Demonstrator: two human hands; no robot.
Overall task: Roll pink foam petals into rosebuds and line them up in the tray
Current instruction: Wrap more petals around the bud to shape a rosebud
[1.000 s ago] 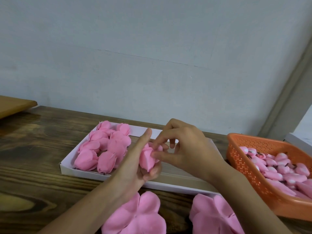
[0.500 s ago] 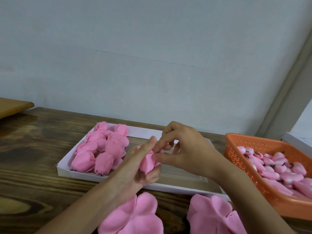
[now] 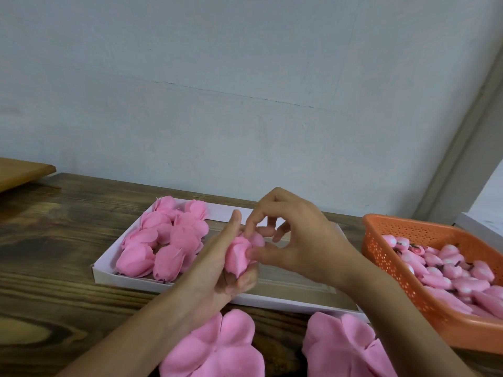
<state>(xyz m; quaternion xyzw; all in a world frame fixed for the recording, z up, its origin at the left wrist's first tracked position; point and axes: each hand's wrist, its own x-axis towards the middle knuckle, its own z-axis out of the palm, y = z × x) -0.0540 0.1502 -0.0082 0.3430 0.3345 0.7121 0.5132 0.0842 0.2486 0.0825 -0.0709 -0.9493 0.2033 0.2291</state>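
One half-rolled rosebud (image 3: pixel 239 254), held just above the middle of the white cardboard tray (image 3: pixel 109 273). Curled round its base: left hand (image 3: pixel 217 270) grip, thumb upright. Narrow at its top: right hand (image 3: pixel 299 240) grip, fingertips pinching the loose petal edge. Squeeze the base firmly; wrap that petal snugly round, overlapping, without creasing the soft foam. Then lay beside the finished rosebuds (image 3: pixel 163 240) at the tray's left end, tips aligned. Leave the flat petal cutouts (image 3: pixel 217 346) in front of the tray for later.
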